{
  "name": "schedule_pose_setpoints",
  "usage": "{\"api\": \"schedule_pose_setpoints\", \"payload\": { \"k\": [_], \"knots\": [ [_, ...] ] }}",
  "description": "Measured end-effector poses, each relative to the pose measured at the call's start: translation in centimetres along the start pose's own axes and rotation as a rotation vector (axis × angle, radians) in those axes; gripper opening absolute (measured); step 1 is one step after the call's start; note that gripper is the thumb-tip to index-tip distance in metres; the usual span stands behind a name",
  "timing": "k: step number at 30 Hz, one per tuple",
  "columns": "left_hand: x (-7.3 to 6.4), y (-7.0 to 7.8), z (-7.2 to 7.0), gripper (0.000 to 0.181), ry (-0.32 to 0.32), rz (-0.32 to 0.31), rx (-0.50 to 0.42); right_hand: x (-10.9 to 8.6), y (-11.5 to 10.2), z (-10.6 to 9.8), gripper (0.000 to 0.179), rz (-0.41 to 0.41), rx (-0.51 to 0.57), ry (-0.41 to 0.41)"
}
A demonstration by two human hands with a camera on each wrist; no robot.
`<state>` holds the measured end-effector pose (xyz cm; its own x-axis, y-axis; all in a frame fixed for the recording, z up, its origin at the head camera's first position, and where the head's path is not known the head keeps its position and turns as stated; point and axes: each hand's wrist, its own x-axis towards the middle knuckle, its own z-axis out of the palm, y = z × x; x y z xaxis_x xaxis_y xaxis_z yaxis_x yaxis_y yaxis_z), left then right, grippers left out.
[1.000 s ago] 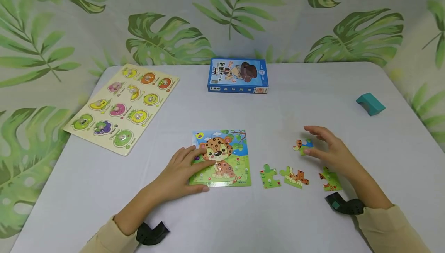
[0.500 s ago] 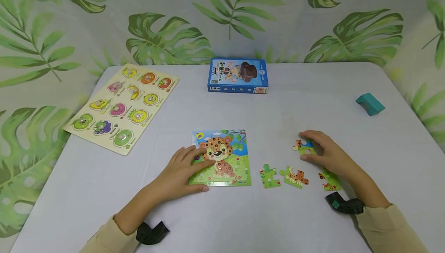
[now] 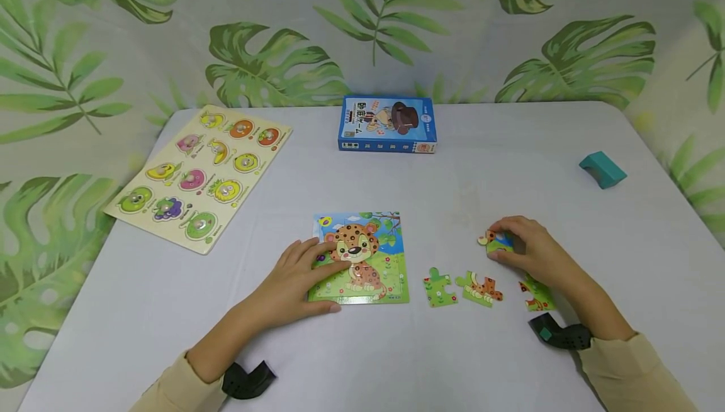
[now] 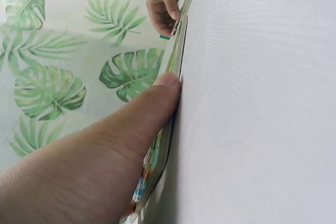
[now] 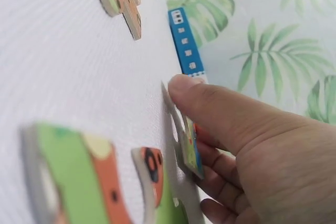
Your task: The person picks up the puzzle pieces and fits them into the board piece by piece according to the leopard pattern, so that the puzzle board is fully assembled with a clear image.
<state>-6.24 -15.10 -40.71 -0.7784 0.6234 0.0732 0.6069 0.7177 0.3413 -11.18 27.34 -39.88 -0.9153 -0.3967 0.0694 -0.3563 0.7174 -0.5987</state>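
Note:
My left hand [image 3: 291, 286] rests on the left side of a leopard jigsaw puzzle board [image 3: 393, 280], fingers spread over the picture and thumb at its lower edge. In the left wrist view the thumb [image 4: 152, 100] lies along the board's edge. To the right, my right hand [image 3: 538, 251] pinches a blue, green and orange puzzle piece [image 3: 500, 243] between thumb and fingers. The right wrist view shows this piece [image 5: 190, 150] tilted, partly hidden by the thumb. Nearer me lie a green piece [image 3: 438, 289], a spotted piece [image 3: 480, 289] and another piece [image 3: 538, 294] beside the right wrist.
A fruit peg puzzle board [image 3: 198, 179] lies at the back left. At the table's back edge sits a blue game box [image 3: 387, 124]. A teal arch block [image 3: 603, 170] stands at the far right. Leaf-print cloth [image 3: 391, 16] hangs behind the white table.
My right hand has come down and slightly left onto the puzzle piece, its thumb and fingers closing round it; the piece has shifted slightly. My left hand has stayed on the board.

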Motion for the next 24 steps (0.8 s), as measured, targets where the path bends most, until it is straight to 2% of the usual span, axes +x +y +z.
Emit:
{"api": "schedule_pose_setpoints", "payload": {
  "k": [4,12,20,24],
  "knots": [
    [0.0,0.0,0.0,0.066,0.014,0.014,0.005,0.0,-0.5,-0.1,0.039,0.014,-0.036,0.015],
    [0.2,0.0,0.1,0.064,0.054,0.047,0.024,0.0,-3.1,-0.3,0.040,-0.070,-0.053,0.087],
    [0.6,0.7,0.2,0.061,0.059,0.066,-0.053,0.5,-6.9,0.7,0.045,-0.222,-0.023,0.132],
    [1.0,1.1,0.1,0.060,0.043,0.083,-0.059,1.4,-9.0,1.8,0.046,-0.281,0.014,0.117]
  ]
}}
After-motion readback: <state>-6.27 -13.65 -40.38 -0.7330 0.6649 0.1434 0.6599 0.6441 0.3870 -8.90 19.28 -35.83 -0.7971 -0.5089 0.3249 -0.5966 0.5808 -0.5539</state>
